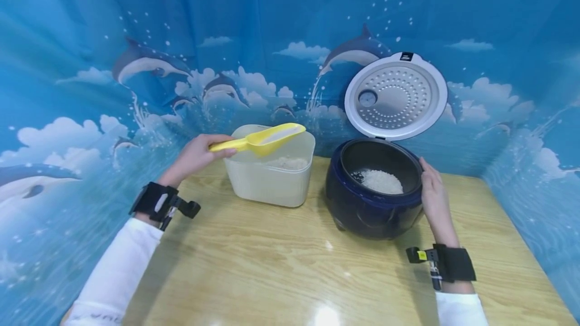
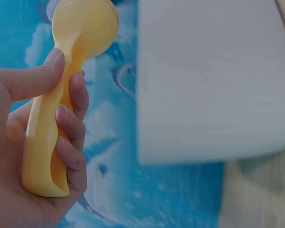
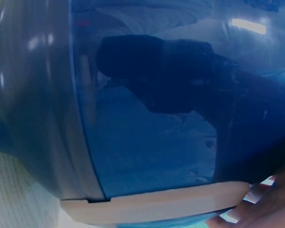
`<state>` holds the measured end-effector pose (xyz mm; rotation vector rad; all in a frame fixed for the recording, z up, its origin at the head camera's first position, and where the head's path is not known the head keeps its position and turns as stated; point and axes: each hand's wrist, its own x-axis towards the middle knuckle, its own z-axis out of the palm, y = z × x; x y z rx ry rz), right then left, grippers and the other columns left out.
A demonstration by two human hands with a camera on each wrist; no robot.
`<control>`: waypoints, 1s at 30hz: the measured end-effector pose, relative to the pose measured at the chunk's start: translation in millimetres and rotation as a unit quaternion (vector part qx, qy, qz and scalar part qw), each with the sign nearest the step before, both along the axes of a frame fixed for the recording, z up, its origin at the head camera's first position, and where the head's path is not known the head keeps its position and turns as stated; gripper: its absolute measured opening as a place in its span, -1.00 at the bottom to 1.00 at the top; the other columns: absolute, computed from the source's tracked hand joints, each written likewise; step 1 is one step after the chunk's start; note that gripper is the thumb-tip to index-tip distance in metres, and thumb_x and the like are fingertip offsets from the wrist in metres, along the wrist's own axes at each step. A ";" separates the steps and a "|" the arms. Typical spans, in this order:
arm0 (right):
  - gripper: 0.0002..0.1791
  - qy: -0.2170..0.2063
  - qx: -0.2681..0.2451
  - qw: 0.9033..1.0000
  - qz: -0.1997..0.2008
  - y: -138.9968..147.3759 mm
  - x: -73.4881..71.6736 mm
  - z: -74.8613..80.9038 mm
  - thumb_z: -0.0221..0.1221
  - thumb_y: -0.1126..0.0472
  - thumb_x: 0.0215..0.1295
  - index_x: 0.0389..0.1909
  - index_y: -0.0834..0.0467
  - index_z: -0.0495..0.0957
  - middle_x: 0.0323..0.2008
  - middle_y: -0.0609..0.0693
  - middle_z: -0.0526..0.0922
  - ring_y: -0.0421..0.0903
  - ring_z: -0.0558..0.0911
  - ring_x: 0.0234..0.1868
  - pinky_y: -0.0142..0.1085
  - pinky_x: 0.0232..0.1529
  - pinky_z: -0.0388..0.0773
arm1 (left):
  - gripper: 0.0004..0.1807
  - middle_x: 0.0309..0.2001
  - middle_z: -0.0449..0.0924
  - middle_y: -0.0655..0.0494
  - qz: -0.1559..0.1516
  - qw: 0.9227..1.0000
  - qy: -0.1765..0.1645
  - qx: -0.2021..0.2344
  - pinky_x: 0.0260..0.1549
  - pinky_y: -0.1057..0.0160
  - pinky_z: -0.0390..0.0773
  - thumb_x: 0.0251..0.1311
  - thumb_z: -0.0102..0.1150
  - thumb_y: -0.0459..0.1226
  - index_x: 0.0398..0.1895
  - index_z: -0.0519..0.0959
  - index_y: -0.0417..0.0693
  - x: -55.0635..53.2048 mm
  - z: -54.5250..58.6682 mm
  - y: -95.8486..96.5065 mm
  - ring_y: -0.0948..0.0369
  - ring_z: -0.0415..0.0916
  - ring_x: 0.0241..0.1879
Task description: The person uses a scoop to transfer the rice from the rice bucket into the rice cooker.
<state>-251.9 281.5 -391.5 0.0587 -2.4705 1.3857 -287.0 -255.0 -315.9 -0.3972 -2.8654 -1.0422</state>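
Pale wood-grain surface (image 1: 254, 265) bears a glossy navy cooker (image 1: 362, 215) and cream plastic bin (image 1: 267, 185); right hand (image 1: 435, 197) rests extended fingers against the cooker, left hand (image 1: 195, 157) curls round a yellow plastic scoop (image 1: 260, 145) above the bin: likely light, stiff, best held by its handle (image 2: 40, 142).

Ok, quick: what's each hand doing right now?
Left hand: closed, holding the yellow scoop.
Right hand: open, touching the side of the rice cooker.
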 end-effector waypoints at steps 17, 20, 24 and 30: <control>-0.40 0.011 -0.002 1.000 -0.002 1.5 -1.1 -0.7 -0.41 0.07 0.68 0.58 0.27 0.03 0.56 0.35 0.01 0.33 -0.03 0.56 0.18 0.51 -0.13 | -0.53 -0.20 0.72 0.13 -0.109 0.991 0.023 -0.072 -0.43 0.25 0.28 0.36 0.26 -0.01 0.28 0.59 0.12 -14.4 56.1 126.2 0.13 0.42 -0.45; -0.40 0.012 0.001 1.000 -0.001 1.7 -1.3 -0.3 -0.40 0.07 0.68 0.57 0.29 0.04 0.55 0.36 0.02 0.33 -0.02 0.56 0.17 0.50 -0.12 | -0.53 -0.22 0.72 0.12 -0.119 0.985 0.042 -0.115 -0.42 0.27 0.28 0.36 0.25 0.01 0.28 0.60 0.11 -14.7 64.6 150.9 0.14 0.43 -0.44; -0.40 0.009 0.004 1.000 -0.001 0.7 -1.3 1.2 -0.40 0.06 0.69 0.57 0.29 0.04 0.55 0.36 0.03 0.31 -0.02 0.56 0.16 0.51 -0.11 | -0.56 -0.28 0.69 0.14 -0.129 0.973 0.068 -0.178 -0.41 0.28 0.30 0.35 0.26 0.04 0.23 0.64 0.14 -14.6 73.9 181.1 0.15 0.43 -0.43; -0.39 0.008 0.001 1.000 -0.005 1.1 0.0 2.6 -0.40 0.05 0.68 0.57 0.29 0.05 0.56 0.34 0.03 0.30 -0.02 0.56 0.18 0.50 -0.10 | -0.61 -0.20 0.68 0.17 -0.158 0.934 0.139 -0.290 -0.48 0.28 0.31 0.35 0.26 0.04 0.16 0.69 0.19 -13.2 81.8 218.2 0.17 0.40 -0.41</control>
